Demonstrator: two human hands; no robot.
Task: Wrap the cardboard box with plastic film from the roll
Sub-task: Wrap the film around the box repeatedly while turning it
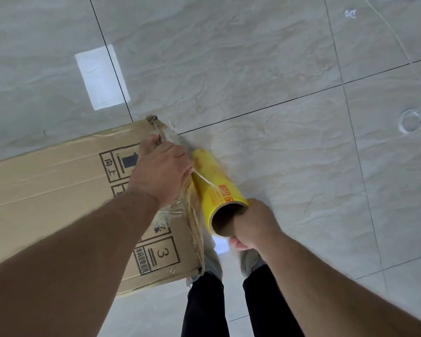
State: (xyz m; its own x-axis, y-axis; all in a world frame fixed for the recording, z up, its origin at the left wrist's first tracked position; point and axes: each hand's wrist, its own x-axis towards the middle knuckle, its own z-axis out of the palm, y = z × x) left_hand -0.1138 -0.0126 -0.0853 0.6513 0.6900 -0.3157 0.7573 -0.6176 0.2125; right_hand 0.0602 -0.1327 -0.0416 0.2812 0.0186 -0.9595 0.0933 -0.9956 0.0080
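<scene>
A long flat cardboard box (58,190) with black printed symbols lies on the tiled floor, running off the left edge. My left hand (161,173) rests on its right end, fingers curled over the box edge and pinning clear plastic film (173,207) there. A yellow roll of film (214,188) hangs just right of the box end. My right hand (253,224) grips the roll's near end at the open cardboard core. A thin strand of film stretches from the roll to my left hand.
Glossy grey floor tiles (277,69) with dark grout lines surround the box. A bright window reflection (101,76) lies on the floor beyond the box. My feet and dark trouser legs (229,300) stand below the roll, close to the box's near corner.
</scene>
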